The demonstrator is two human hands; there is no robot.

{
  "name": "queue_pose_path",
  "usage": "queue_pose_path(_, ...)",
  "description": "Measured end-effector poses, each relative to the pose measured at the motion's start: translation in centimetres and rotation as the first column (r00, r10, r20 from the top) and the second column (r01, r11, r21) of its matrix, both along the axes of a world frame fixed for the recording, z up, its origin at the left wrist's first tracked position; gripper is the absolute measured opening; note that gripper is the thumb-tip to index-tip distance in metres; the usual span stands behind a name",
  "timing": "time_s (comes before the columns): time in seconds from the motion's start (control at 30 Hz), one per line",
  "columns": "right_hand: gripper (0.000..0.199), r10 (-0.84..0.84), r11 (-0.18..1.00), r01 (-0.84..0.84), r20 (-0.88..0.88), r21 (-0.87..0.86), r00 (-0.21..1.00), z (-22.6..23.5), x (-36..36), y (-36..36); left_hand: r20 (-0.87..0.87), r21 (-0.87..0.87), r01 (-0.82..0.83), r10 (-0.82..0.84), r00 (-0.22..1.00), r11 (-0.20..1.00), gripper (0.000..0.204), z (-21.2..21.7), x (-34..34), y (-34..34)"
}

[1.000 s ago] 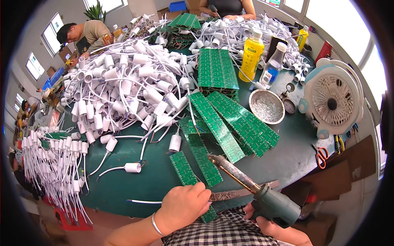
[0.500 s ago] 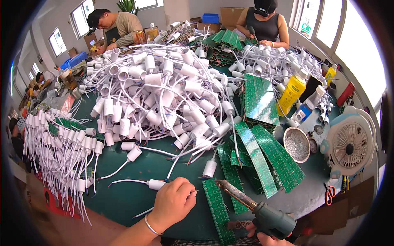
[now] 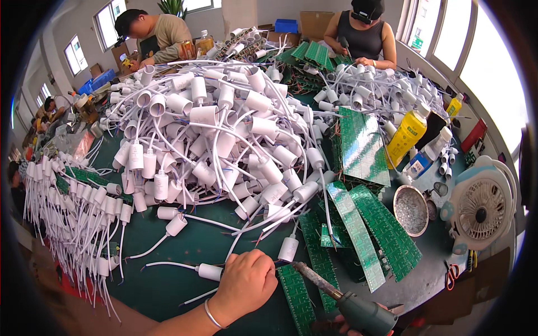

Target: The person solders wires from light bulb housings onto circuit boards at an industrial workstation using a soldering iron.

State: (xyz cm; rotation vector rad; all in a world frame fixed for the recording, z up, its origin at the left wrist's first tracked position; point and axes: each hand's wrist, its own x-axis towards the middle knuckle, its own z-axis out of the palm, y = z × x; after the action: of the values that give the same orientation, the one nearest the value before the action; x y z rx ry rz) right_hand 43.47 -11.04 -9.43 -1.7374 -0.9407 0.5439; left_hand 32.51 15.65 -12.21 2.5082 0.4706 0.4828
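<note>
The right hand [image 3: 346,327], at the lower edge right of centre, is closed around a dark green soldering iron [image 3: 365,313], which points toward the upper left. The left hand [image 3: 246,288] comes in from the lower left, its back upward and its fingers curled; I cannot tell if they grip something. Between both hands, at lower centre, the narrow circuit strip [image 3: 297,298] lies on the bench [image 3: 140,287]. Its long axis runs nearly up and down, leaning slightly, and the left hand is just beside it. The iron's tip is near its upper end; contact is not clear. One white lamp holder [image 3: 210,273] lies just left of the left hand. Farther, a pile of lamp holders [image 3: 224,144] fills the upper centre.
</note>
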Motion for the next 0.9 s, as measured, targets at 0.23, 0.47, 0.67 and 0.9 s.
queue_pose_path(0.23, 0.022, -0.047, 0.998, 0.041, -0.12, -0.044, 0.992, 0.5, -0.8, 0.3, -0.026, -0.086, 0.006, -0.009, 1.0, 0.996, 0.007, 0.0, 0.1, 0.4)
queue_pose_path(0.47, 0.019, 0.014, 0.999, -0.015, -0.03, -0.04, 0.999, 0.8, -0.6, 0.8, 0.008, -0.06, 0.005, -0.005, 1.0, 0.998, 0.008, -0.2, 0.2, 0.2)
queue_pose_path(0.67, 0.015, -0.023, 0.998, 0.023, -0.005, -0.053, 1.0, 1.0, -0.6, 1.1, -0.028, -0.006, -0.014, 0.014, 1.0, 1.0, 0.008, 0.0, 0.3, -0.2)
queue_pose_path(0.9, 0.019, 0.029, 0.996, -0.026, 0.036, -0.089, 0.999, 0.9, -0.3, 1.3, -0.044, 0.025, -0.006, 0.007, 0.999, 1.0, 0.009, 0.0, 0.5, 0.0)
